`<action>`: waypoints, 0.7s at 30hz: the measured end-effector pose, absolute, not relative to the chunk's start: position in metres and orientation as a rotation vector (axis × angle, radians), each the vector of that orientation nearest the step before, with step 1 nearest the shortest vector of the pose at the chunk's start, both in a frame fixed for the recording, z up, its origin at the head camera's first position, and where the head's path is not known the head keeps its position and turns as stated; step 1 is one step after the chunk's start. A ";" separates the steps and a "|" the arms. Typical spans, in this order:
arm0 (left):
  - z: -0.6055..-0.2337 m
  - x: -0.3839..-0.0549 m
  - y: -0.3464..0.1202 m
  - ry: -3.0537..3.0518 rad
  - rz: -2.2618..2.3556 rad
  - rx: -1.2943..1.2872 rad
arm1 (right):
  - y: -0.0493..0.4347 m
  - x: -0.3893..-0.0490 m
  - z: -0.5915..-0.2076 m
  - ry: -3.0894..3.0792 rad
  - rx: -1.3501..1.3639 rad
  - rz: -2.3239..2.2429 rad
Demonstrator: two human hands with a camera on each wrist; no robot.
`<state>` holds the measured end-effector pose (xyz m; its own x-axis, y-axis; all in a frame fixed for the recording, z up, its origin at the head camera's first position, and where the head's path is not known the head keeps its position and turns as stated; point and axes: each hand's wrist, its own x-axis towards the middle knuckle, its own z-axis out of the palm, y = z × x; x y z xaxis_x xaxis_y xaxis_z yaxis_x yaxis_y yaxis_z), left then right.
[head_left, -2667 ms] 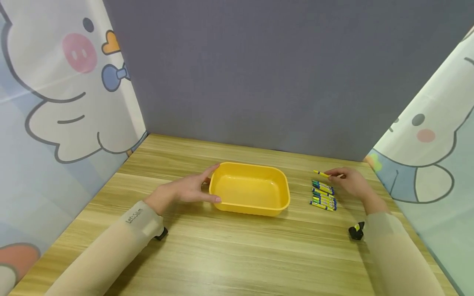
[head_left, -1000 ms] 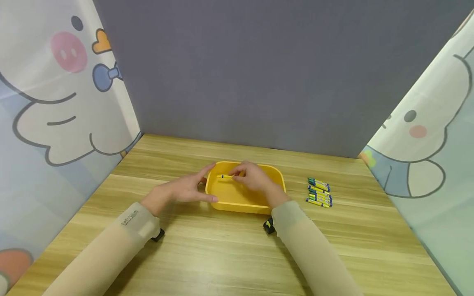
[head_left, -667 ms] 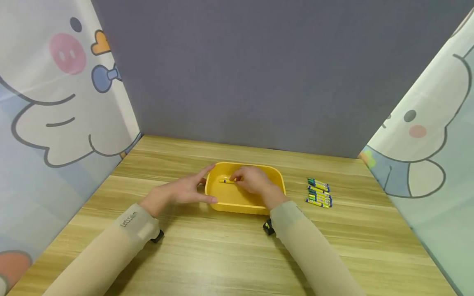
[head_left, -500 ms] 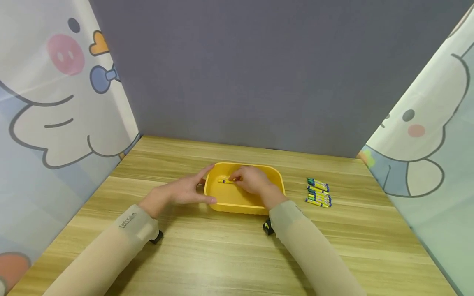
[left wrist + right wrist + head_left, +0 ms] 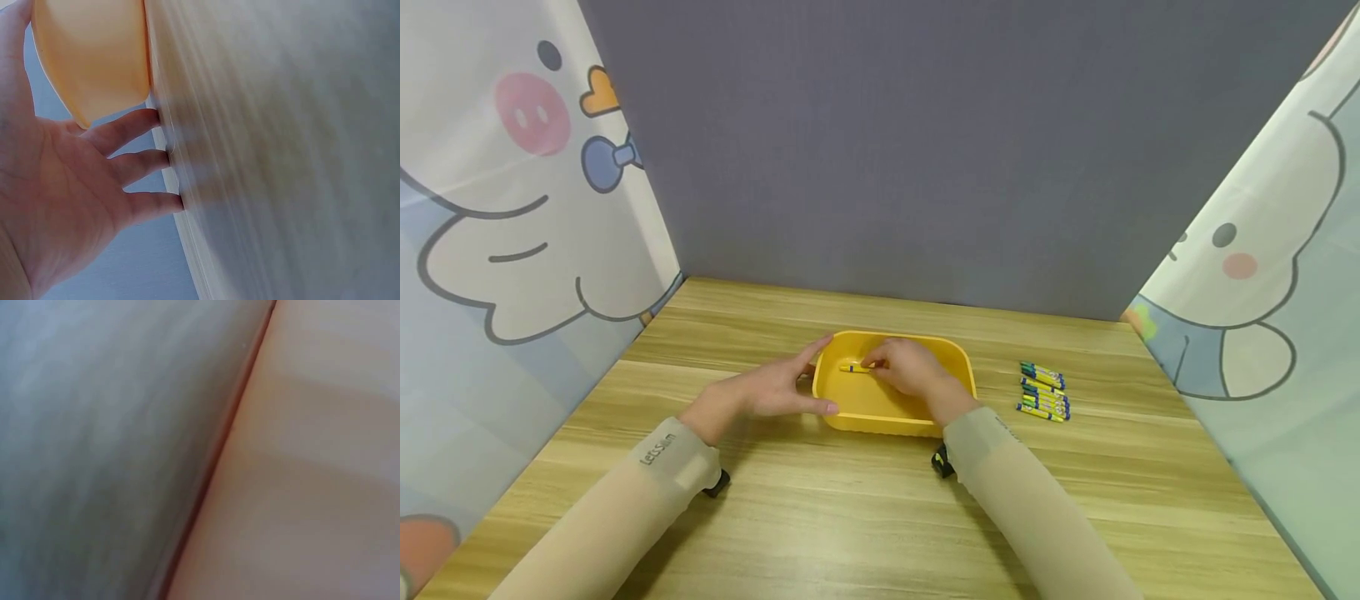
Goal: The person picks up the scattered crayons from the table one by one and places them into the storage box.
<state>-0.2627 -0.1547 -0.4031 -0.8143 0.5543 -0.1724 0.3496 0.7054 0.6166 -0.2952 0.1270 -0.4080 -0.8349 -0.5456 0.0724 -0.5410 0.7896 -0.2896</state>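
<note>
In the head view a yellow plastic box [image 5: 880, 423] stands on the table. My left hand [image 5: 775, 388] spans its left end with straight, spread fingers, the thumb at the near rim and the index finger at the far one. The left wrist view shows three fingertips of this hand [image 5: 75, 175] down at the tabletop, beside the box wall [image 5: 94, 56]. Inside the box my right hand [image 5: 913, 371] pinches the right end of a yellow crayon [image 5: 852, 368] with a blue band, which lies low over the box floor. The crayon's right end is hidden by the fingers.
Several yellow-wrapped crayons [image 5: 1043, 392] with blue and green ends lie in a small row right of the box. A grey panel [image 5: 880, 167] rises behind the wooden table [image 5: 820, 533]. Cartoon-printed sheets [image 5: 512, 250] flank both sides.
My right hand has carried the crayon from the row on the right into the box and lowered it. During the last half second both hands have stayed nearly still.
</note>
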 end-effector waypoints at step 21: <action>-0.403 -0.262 -0.155 2.575 0.804 0.681 | 0.163 -0.285 -0.363 2.759 -0.625 -1.158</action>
